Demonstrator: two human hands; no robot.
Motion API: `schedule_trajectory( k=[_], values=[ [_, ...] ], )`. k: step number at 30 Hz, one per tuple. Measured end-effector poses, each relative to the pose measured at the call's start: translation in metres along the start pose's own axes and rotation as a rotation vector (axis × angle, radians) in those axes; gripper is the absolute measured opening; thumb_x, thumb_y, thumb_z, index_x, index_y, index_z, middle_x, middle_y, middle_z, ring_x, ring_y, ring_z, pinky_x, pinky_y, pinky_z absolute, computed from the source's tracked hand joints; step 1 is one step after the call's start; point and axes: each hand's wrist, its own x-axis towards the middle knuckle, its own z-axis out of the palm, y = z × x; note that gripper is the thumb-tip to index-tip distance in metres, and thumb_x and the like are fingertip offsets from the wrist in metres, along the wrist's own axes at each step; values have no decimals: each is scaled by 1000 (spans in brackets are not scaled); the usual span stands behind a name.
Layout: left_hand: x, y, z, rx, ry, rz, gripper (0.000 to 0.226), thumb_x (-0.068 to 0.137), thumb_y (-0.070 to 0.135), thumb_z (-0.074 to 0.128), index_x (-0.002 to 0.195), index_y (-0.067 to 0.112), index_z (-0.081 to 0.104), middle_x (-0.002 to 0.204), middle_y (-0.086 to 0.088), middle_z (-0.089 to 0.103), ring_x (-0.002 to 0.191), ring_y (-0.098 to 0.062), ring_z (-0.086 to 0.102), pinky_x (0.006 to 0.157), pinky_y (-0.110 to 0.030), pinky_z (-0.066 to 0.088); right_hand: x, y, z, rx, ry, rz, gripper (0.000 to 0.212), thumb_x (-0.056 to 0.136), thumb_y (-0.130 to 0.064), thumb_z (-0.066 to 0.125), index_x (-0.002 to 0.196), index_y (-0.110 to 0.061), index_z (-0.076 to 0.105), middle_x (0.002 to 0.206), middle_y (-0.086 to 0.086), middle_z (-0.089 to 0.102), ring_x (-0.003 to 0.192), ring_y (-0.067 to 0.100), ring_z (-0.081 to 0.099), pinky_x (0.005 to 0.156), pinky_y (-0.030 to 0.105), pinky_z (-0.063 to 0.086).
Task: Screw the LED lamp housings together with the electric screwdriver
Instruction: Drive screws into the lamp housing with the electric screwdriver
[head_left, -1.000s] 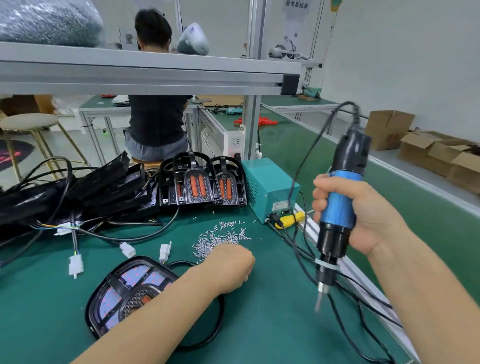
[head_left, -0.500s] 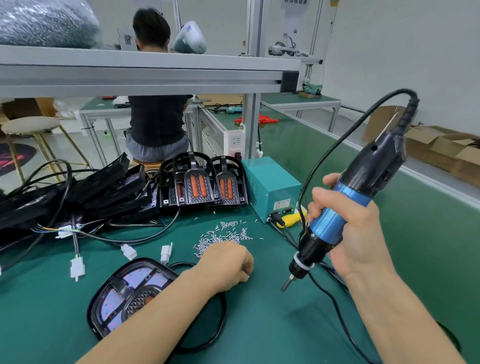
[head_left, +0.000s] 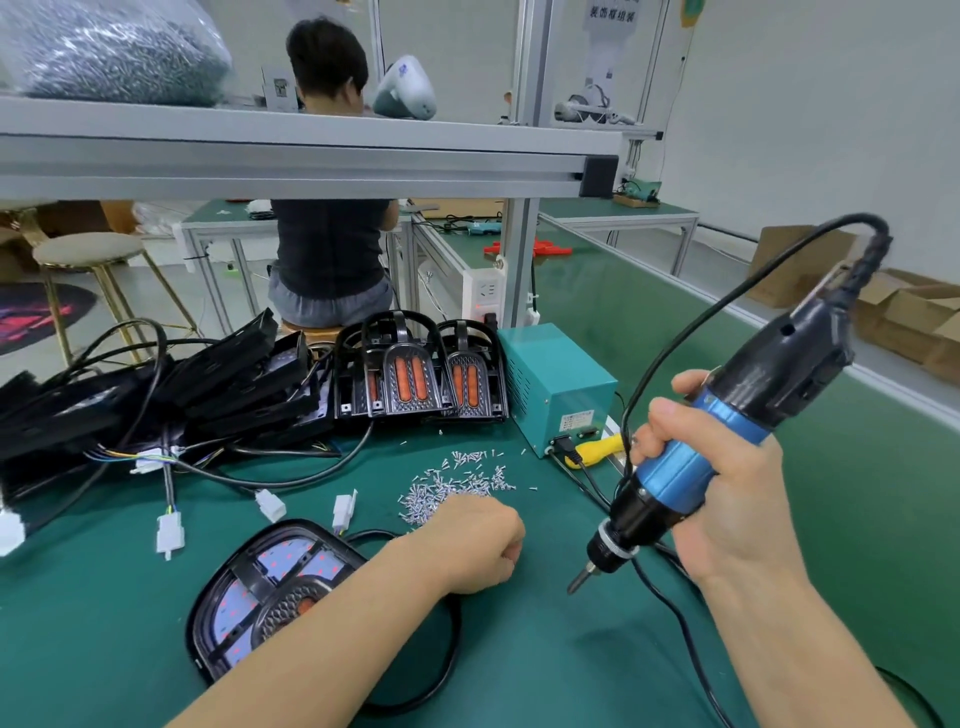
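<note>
My right hand grips the blue and black electric screwdriver, tilted with its bit pointing down-left just above the green mat. My left hand rests curled on the mat at the near edge of a pile of small silver screws; whether it pinches a screw is hidden. A black LED lamp housing lies flat under my left forearm, its cable looping round beside it. More finished housings stand upright at the back.
A heap of black housings and wired connectors fills the left side. A teal power box stands behind the screws, a yellow tool beside it. Another person sits beyond the bench. A shelf rail runs overhead.
My right hand swung the screwdriver from upright to tilted, bit pointing down-left toward my left hand. My left hand stayed at the screw pile.
</note>
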Motion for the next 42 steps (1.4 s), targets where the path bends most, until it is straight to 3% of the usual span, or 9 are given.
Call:
schedule_trajectory(
  k=[3, 6, 9, 12, 15, 21, 28, 36, 42],
  values=[
    [-19, -3, -23, -510, 174, -112, 9, 82, 14, 58, 79, 15, 67, 81, -3, 71, 74, -16, 63, 67, -25, 49, 1, -6, 4, 131, 9, -39, 21, 69, -4, 62, 80, -21, 59, 54, -1, 47, 48, 14, 48, 51, 24, 44],
    [-56, -15, -49, -1095, 375, -179, 9, 77, 4, 72, 69, 6, 69, 60, -12, 67, 53, -14, 60, 51, -24, 49, 0, -14, 16, 316, 6, -55, 20, 70, -5, 57, 83, -20, 55, 56, -3, 44, 49, 11, 45, 54, 21, 44],
    [-99, -24, -56, -1415, 524, -182, 17, 60, 6, 85, 66, 3, 70, 57, -14, 62, 50, -16, 58, 48, -22, 48, -3, -19, 37, 478, -27, -62, 13, 74, -11, 51, 82, -21, 53, 56, -7, 44, 49, 8, 43, 55, 19, 43],
    [-130, -26, -51, -1583, 618, -208, 20, 53, 8, 85, 65, 5, 71, 63, -14, 62, 49, -16, 57, 46, -23, 49, -11, -20, 63, 570, -71, -58, 9, 76, -15, 48, 82, -21, 52, 56, -9, 44, 48, 6, 43, 56, 19, 42],
    [-149, -23, -46, -1642, 669, -192, 24, 53, 1, 85, 69, 12, 71, 68, -13, 65, 52, -18, 59, 50, -25, 51, -21, -18, 89, 623, -113, -45, 8, 77, -16, 48, 82, -20, 51, 55, -9, 45, 48, 6, 43, 55, 19, 41],
    [-169, -21, -45, -1641, 765, -148, 27, 56, 8, 84, 74, 21, 69, 69, -13, 66, 55, -21, 61, 55, -26, 52, -35, -13, 117, 622, -164, -20, 8, 76, -15, 48, 81, -20, 52, 54, -9, 45, 46, 6, 43, 54, 18, 42],
    [-174, -21, -43, -1654, 782, -117, 24, 62, 1, 73, 73, 21, 66, 69, -13, 66, 55, -20, 61, 56, -25, 52, -37, -12, 119, 590, -175, -17, 8, 76, -14, 48, 81, -19, 52, 55, -8, 46, 46, 7, 44, 55, 19, 41],
    [-171, -24, -46, -1585, 754, -127, 31, 59, -2, 83, 72, 19, 65, 70, -12, 67, 57, -21, 63, 57, -24, 52, -36, -11, 117, 561, -191, -21, 8, 77, -14, 48, 82, -19, 52, 54, -8, 46, 46, 7, 44, 54, 21, 41],
    [-170, -25, -45, -1552, 744, -139, 23, 62, 3, 76, 73, 21, 67, 73, -12, 69, 59, -20, 64, 59, -25, 54, -35, -11, 115, 573, -200, -22, 8, 77, -14, 48, 82, -19, 52, 54, -8, 47, 46, 7, 45, 54, 21, 42]
  ],
)
